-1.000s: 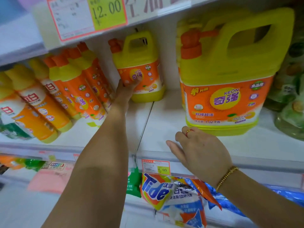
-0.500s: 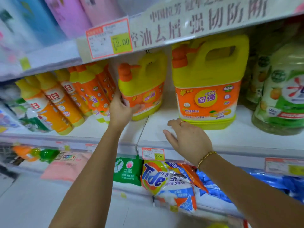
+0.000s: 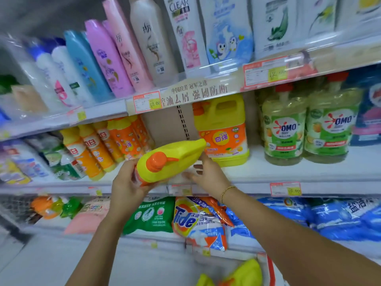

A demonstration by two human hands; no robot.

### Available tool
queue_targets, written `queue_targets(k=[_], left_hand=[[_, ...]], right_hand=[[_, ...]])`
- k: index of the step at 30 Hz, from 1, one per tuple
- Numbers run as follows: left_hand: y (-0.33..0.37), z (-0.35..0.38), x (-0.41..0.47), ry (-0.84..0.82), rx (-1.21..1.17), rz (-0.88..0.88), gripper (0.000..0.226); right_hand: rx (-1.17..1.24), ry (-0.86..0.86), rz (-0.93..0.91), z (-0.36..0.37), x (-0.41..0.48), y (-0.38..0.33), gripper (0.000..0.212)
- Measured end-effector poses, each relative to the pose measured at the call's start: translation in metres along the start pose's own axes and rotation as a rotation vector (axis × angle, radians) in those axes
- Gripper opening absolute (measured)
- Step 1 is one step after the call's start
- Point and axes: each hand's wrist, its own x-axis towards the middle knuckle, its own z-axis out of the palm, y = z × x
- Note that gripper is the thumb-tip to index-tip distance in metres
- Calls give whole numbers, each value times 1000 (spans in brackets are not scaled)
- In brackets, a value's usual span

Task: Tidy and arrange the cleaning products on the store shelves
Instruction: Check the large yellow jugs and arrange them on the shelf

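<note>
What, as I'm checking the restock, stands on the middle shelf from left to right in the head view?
Orange-and-yellow slim bottles → big yellow jug → two green OMO bottles → blue pack at the edge.

Shampoo bottles (image 3: 109, 58) lean in a row up top, a white CLEAR bottle (image 3: 183, 34) among them, above orange-bordered price tags (image 3: 146, 102) and a printed banner strip (image 3: 198, 92).

Lifted off the shelf (image 3: 288, 172), yellow detergent jug (image 3: 177, 159) tipped cap-forward (left grip (image 3: 127, 182) round it), right grip (image 3: 208, 174) raised against it
</note>
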Motion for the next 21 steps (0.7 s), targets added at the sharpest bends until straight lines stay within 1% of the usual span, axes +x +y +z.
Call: queue_targets(k=[2,5,7,9,12,15,17,19,21], left_hand=[[25,-14,-17,6,18,38,65],[63,-23,-40,35,17,162,59],[91,-25,-55,48,-18,225,58],[119,-26,-66,50,-66,244,59],[164,-25,-79,64,-162,221,65],[213,-17,-84,110,-342,104,61],[237,-7,-85,117,-480,49,61],[256,4,-83,100,-596,16,63],[272,13,-82,69,-724,-41,63]], right_hand=[[75,-2,-34,-4,-27,-18,49],[96,95,-105,-22,-66,-25,38],[127,142,-131,-40,-94,-32,44],[167,181,-169,-61,-120,-43,40],[205,219,-272,-97,-152,-68,42],[207,224,-378,-134,-174,-97,53],[211,227,-411,-156,-185,-109,59],[136,235,-423,-177,-194,-115,68],[-41,229,-445,-196,-204,-118,80]])
